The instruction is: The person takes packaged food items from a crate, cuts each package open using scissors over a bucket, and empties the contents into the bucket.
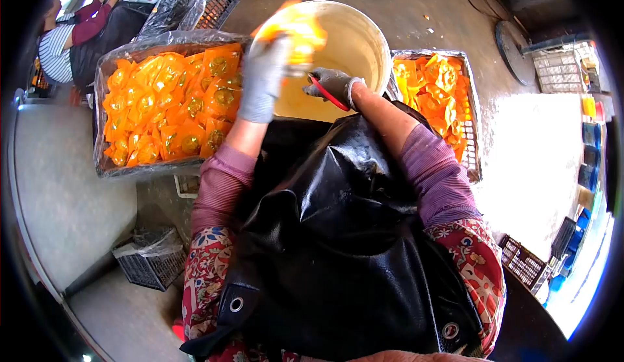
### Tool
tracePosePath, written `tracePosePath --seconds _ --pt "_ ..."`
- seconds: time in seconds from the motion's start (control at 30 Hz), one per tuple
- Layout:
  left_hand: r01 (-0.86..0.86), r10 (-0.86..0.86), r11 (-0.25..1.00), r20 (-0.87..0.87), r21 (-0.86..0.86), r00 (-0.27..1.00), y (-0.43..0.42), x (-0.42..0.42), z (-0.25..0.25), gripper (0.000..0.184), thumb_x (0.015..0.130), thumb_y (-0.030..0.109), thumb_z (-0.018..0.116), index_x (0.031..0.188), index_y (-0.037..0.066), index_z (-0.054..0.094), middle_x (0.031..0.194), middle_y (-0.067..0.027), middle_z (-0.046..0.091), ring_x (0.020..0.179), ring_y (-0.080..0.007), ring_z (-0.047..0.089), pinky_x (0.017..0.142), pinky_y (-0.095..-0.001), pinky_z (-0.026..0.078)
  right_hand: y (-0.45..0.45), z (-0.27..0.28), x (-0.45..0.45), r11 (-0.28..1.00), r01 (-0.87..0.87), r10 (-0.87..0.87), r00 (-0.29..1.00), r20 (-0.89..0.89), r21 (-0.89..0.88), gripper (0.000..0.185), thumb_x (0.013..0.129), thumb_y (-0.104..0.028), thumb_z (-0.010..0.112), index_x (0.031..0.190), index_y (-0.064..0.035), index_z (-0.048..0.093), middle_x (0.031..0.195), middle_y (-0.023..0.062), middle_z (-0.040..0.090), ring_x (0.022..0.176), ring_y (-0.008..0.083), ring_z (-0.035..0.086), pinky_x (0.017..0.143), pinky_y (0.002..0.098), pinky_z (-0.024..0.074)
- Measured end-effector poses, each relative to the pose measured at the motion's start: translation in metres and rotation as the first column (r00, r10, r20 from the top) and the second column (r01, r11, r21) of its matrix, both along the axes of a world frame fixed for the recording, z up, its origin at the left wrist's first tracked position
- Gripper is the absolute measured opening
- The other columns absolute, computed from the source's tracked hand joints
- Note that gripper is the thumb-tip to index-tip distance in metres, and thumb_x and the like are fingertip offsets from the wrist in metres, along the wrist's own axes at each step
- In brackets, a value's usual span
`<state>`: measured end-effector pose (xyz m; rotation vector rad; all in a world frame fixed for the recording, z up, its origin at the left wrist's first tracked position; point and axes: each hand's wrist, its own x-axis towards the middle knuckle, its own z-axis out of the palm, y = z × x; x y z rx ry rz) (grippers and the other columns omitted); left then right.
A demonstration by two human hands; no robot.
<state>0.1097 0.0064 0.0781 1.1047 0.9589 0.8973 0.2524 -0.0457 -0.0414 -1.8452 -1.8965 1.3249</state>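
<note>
My left hand, in a grey glove, is closed around a bright orange plastic packet, blurred by motion, over the white bucket. My right hand, also gloved, is wrapped round red-handled scissors at the bucket's near right side; their blades are hard to make out. A plastic-lined crate to the left is full of orange packets with gold-coloured round contents. More orange packets fill a crate on the right. Pale residue coats the bucket's inside.
A black apron covers my lap. Another person works at the upper left beside a lined black crate. A dark crate stands lower left, a brown crate lower right, and a white crate upper right.
</note>
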Motion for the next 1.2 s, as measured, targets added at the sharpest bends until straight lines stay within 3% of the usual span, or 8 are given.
tracePosePath --seconds 0.1,0.23,0.43,0.63,0.77,0.93,1.03,1.2 --pt "0.338 -0.266 0.868 -0.235 0.363 0.935 -0.019 0.018 0.014 0.018 0.086 0.015 0.062 0.1 0.005 0.066 0.089 -0.0032 0.067 0.079 -0.0079 0.06 0.073 -0.0243 0.05 0.003 -0.022 0.004 0.993 -0.066 0.073 0.995 -0.069 0.101 0.031 0.093 -0.027 0.044 0.114 -0.0081 0.056 0.113 0.0154 0.056 0.103 0.0306 0.055 0.088 0.0398 0.0436" --pt "-0.037 0.268 0.761 -0.262 0.647 0.927 0.057 -0.028 -0.055 0.011 0.084 0.011 0.063 0.091 0.005 0.069 0.084 -0.0037 0.069 0.078 -0.0099 0.062 0.072 -0.0234 0.049 0.002 -0.013 0.008 0.966 -0.226 0.224 0.974 0.03 0.126 0.033 0.093 -0.018 0.037 0.119 -0.0127 0.056 0.119 0.016 0.051 0.108 0.0331 0.051 0.093 0.0389 0.0422" --pt "0.291 0.555 0.807 -0.828 0.513 -0.078 0.132 -0.131 -0.079 0.032 0.082 0.041 0.057 0.085 0.011 0.069 0.09 -0.0126 0.066 0.084 -0.0311 0.063 0.069 -0.0429 0.048 -0.005 0.035 -0.004 0.988 -0.119 0.123 0.992 -0.035 0.093 0.034 0.093 -0.019 0.037 0.12 -0.0098 0.055 0.119 0.0178 0.051 0.112 0.0343 0.05 0.094 0.0402 0.0416" --pt "0.305 0.441 0.886 -0.839 0.35 -0.318 0.148 -0.109 -0.08 0.034 0.081 0.044 0.056 0.091 0.015 0.07 0.095 -0.0043 0.067 0.094 -0.028 0.06 0.073 -0.0472 0.047 -0.004 0.046 -0.009 0.999 -0.046 0.046 0.999 -0.029 0.007 0.033 0.093 -0.02 0.038 0.119 -0.0081 0.055 0.119 0.0188 0.052 0.109 0.0358 0.052 0.091 0.0407 0.043" --pt "0.426 0.564 0.772 -0.818 0.471 -0.117 0.152 -0.126 -0.098 0.03 0.08 0.04 0.058 0.088 0.013 0.069 0.094 -0.0093 0.066 0.093 -0.0286 0.06 0.073 -0.044 0.047 -0.005 0.045 -0.008 0.992 -0.083 0.086 0.996 -0.034 0.1 0.034 0.095 -0.027 0.04 0.113 -0.0051 0.057 0.114 0.0191 0.055 0.106 0.0345 0.054 0.089 0.0406 0.0433" --pt "-0.123 0.507 0.805 -0.566 0.58 0.65 0.152 -0.14 -0.127 0.02 0.085 0.015 0.059 0.073 0.001 0.053 0.065 -0.0142 0.057 0.058 -0.0215 0.053 0.059 -0.033 0.042 -0.001 0.045 -0.013 0.983 0.184 -0.183 0.96 -0.213 -0.018 0.044 0.092 -0.041 0.049 0.115 -0.0034 0.054 0.11 0.0185 0.058 0.105 0.0329 0.055 0.088 0.0399 0.043" --pt "-0.24 0.644 0.653 -0.36 0.718 0.675 0.122 -0.117 -0.098 0.021 0.087 0.014 0.058 0.073 0.0 0.053 0.063 -0.0092 0.055 0.06 -0.0121 0.049 0.058 -0.0299 0.042 0.004 0.016 -0.015 0.915 0.342 -0.278 0.92 -0.277 0.215 0.047 0.081 -0.043 0.067 0.109 -0.0064 0.057 0.079 0.0064 0.063 0.063 0.0126 0.06 0.06 0.0253 0.0498" --pt "-0.215 0.594 0.655 -0.318 0.725 0.739 0.11 -0.109 -0.058 0.02 0.088 0.014 0.059 0.074 0.001 0.055 0.065 -0.0032 0.055 0.065 -0.0065 0.046 0.06 -0.0266 0.042 0.002 0.047 -0.021 0.882 0.466 -0.429 0.733 -0.528 -0.07 0.045 0.083 -0.038 0.067 0.114 -0.0075 0.054 0.077 0.0051 0.061 0.064 0.0122 0.06 0.06 0.0255 0.0508"
